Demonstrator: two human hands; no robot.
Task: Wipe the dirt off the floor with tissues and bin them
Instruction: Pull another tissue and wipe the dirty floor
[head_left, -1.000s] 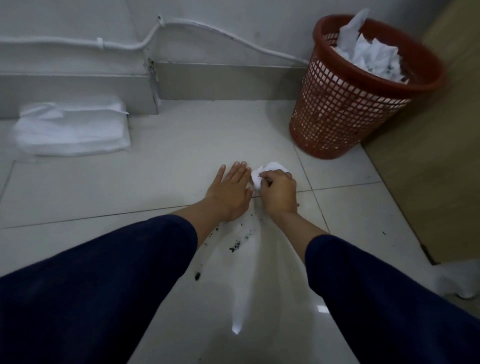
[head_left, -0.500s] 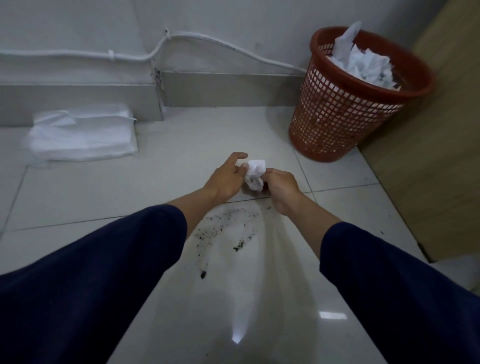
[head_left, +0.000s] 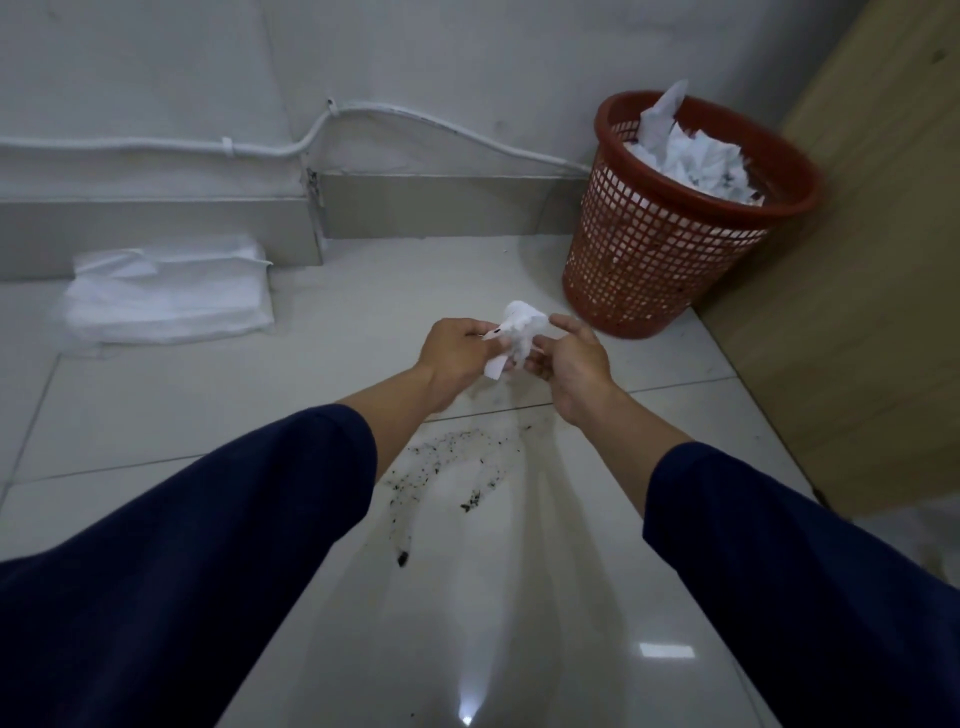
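Note:
A crumpled white tissue (head_left: 519, 332) is held above the floor between both hands. My left hand (head_left: 457, 353) pinches its left side and my right hand (head_left: 571, 358) holds its right side with curled fingers. Dark specks of dirt (head_left: 447, 467) lie scattered on the white floor tiles just below the hands, nearer to me. A red mesh bin (head_left: 670, 244) stands at the back right, filled with several used white tissues (head_left: 691, 156).
A pack of white tissues (head_left: 166, 296) lies on the floor at the left by the wall skirting. A white cable (head_left: 415, 117) runs along the wall. A wooden panel (head_left: 857, 260) stands right of the bin.
Both hands have lifted off the floor with the tissue and now hold it in the air. The left hand, flat on the tile before, now pinches the tissue.

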